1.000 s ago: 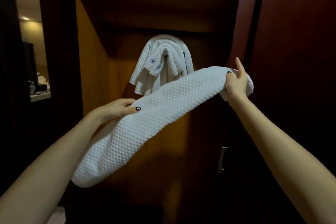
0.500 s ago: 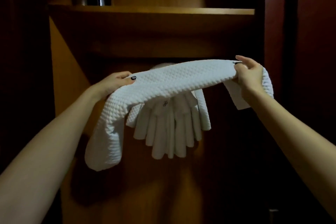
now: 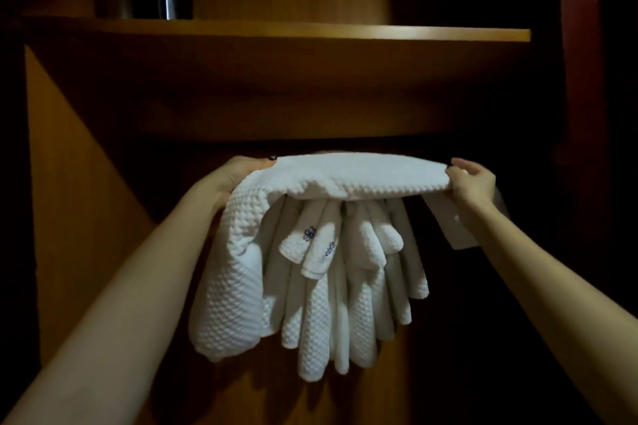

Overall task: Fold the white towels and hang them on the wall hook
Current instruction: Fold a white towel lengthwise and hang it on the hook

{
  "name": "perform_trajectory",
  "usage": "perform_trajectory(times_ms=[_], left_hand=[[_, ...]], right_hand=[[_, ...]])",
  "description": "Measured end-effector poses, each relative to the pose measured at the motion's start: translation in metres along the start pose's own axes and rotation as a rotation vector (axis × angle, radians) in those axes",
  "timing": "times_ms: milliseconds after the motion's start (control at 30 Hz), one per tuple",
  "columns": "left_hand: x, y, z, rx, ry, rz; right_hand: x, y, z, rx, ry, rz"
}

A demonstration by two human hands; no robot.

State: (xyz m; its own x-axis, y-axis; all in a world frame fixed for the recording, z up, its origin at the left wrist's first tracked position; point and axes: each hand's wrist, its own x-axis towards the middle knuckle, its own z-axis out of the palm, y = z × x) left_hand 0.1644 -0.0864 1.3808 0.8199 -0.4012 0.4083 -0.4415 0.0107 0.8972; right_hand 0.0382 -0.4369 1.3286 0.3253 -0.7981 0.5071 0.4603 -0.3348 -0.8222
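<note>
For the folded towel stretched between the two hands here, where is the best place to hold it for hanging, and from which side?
Probably at its two ends, from the outer sides, as now: the left hand and right hand each pinch an end of the folded towel. That keeps the middle span flat and free to go over the hanging towels. The hook itself is hidden.

We see a folded white waffle-weave towel (image 3: 359,176) stretched level between our left hand (image 3: 234,174) and right hand (image 3: 471,181), its long end drooping below the left. Just beneath it, between our hands, hangs a bunch of folded white towels (image 3: 345,293), two showing small blue embroidered marks.
</note>
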Motion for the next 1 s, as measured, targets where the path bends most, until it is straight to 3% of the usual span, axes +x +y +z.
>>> perform_trajectory(times_ms=[233,433,633,833,900,1000], left_hand=[[0.025,-0.004,0.016,-0.087,0.035,-0.043],[0.035,-0.017,0.018,-0.149,0.033,-0.069],[0.015,-0.060,0.023,0.057,0.025,-0.080],[-0.017,-0.085,0.056,0.170,0.092,0.101],[-0.030,-0.090,0.067,0.301,0.204,0.193],[-0.062,-0.096,0.082,0.228,0.408,0.445]], right_hand=[[0.003,0.047,0.005,0.037,0.011,0.114],[-0.011,0.066,0.007,0.009,-0.033,0.098],[-0.082,0.114,-0.008,-0.008,-0.086,0.080],[-0.129,0.112,-0.020,-0.022,-0.216,0.009],[-0.130,0.105,-0.031,-0.178,-0.260,-0.068],[-0.123,0.085,-0.049,-0.241,-0.199,-0.265]])
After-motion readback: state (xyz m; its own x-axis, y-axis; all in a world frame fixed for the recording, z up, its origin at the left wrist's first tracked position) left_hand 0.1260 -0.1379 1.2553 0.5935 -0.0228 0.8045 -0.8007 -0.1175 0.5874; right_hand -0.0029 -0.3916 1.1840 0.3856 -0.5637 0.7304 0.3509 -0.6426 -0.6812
